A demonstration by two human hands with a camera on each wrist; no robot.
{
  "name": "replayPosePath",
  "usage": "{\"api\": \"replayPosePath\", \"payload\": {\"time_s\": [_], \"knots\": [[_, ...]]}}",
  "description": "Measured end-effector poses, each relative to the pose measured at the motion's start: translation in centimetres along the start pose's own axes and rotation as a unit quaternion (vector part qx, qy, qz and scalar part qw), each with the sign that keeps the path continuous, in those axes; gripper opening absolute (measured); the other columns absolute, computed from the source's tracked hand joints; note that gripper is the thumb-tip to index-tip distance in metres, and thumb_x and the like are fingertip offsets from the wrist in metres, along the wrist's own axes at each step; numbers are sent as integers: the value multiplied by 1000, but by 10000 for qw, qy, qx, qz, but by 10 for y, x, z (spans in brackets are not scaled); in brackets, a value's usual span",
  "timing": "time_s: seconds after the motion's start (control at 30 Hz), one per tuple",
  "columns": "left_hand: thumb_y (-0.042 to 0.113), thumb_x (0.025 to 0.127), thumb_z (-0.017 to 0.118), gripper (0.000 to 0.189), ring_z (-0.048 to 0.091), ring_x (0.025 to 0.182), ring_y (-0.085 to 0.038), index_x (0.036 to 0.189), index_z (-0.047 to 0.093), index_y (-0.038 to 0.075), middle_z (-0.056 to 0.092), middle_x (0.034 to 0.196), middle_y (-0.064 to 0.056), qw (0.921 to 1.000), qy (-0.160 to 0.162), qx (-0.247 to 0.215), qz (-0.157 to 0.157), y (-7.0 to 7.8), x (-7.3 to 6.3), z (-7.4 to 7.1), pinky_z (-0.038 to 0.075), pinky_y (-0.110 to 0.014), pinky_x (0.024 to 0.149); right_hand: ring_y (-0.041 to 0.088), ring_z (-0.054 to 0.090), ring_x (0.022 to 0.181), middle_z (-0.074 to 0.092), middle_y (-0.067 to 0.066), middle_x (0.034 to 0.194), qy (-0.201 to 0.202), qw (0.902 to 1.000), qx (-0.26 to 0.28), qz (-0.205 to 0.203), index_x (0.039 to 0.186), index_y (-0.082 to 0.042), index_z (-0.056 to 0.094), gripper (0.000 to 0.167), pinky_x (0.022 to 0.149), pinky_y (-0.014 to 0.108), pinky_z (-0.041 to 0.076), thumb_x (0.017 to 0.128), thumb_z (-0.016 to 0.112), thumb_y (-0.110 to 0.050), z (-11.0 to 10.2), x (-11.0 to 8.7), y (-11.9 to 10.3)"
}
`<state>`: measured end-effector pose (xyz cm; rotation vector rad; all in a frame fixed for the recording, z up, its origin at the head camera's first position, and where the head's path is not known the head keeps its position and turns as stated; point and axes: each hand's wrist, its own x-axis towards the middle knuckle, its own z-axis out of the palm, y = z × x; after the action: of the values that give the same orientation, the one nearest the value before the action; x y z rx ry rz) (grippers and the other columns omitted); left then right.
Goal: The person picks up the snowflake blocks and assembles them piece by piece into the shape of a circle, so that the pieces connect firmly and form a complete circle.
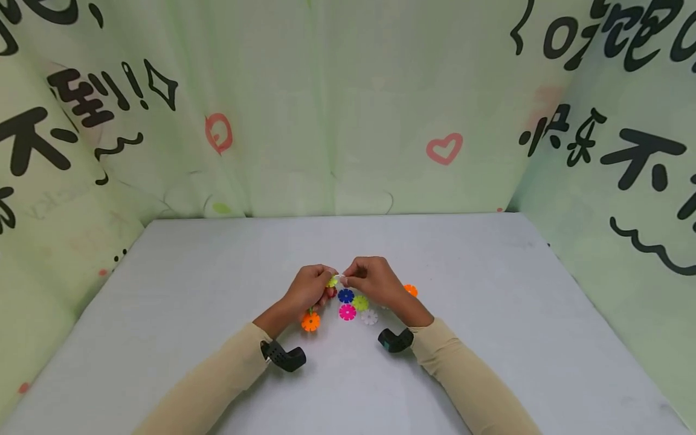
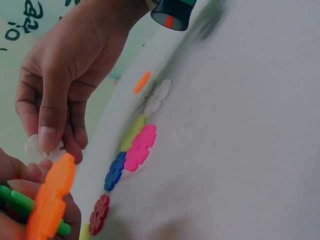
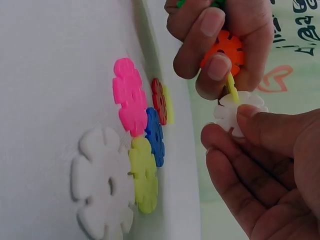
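My left hand (image 1: 309, 290) holds a small chain of joined flower-shaped plastic discs. In the left wrist view an orange disc (image 2: 52, 200) and a green disc (image 2: 17, 200) stick out from its fingers. The right wrist view shows another orange disc (image 3: 232, 52) and an edge-on yellow disc (image 3: 232, 89) at the fingertips. My right hand (image 1: 376, 281) pinches a white disc (image 3: 227, 111) between thumb and finger, its rim against the yellow one. Whether their slots are engaged I cannot tell. Both hands are raised above the table.
Loose discs lie on the white table (image 1: 228, 254) below the hands: blue (image 1: 345, 295), yellow-green (image 1: 360, 302), pink (image 1: 347, 312), white (image 1: 369, 317) and red (image 2: 99, 215). An orange disc (image 1: 410, 290) lies beyond the right wrist. Printed curtains (image 1: 380, 90) surround the table.
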<state>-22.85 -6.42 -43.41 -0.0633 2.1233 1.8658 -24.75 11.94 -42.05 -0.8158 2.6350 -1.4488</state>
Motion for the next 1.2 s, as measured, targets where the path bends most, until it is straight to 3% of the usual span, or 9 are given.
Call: {"api": "replayPosePath", "payload": {"time_s": [0.13, 0.4, 0.7, 1.0, 1.2], "knots": [[22, 103, 46, 27, 38, 44, -13, 115, 60, 3, 52, 66, -5, 10000, 48, -43, -37, 3, -2, 1, 35, -19, 40, 13, 68, 79, 69, 1, 82, 12, 9999, -102, 17, 84, -4, 70, 4, 74, 26, 55, 87, 73, -5, 1, 0, -3], [29, 104, 46, 30, 45, 49, -14, 119, 56, 5, 58, 74, -7, 9980, -426, -462, 75, 1, -3, 4, 41, -20, 44, 13, 67, 79, 68, 0, 84, -54, 9997, -244, -67, 88, -6, 69, 5, 73, 28, 55, 88, 72, -9, -10, -6, -3], [41, 101, 50, 44, 50, 54, -15, 121, 56, 3, 64, 82, -9, 9967, -471, -657, 18, -2, 2, 0, 44, -21, 49, 15, 61, 79, 63, 1, 88, -551, 9975, -437, 69, 116, 2, 63, 31, 73, 27, 53, 88, 72, -7, -15, -8, -2], [38, 103, 45, 46, 53, 59, -14, 132, 50, 2, 63, 84, -8, 9930, -409, -1103, -140, 3, 1, -3, 47, -21, 55, 16, 57, 81, 62, 0, 88, -777, 9902, -828, 810, 109, -1, 68, 22, 75, 27, 51, 88, 71, -8, -21, -12, 1], [31, 105, 41, 40, 53, 60, -14, 131, 50, 1, 61, 85, -9, 9919, -294, -1230, -114, 4, 2, -4, 49, -21, 58, 15, 56, 79, 64, 0, 89, -1037, 9877, -807, 848, 107, 0, 70, 21, 72, 27, 50, 87, 71, -6, -28, -18, 9]]}}
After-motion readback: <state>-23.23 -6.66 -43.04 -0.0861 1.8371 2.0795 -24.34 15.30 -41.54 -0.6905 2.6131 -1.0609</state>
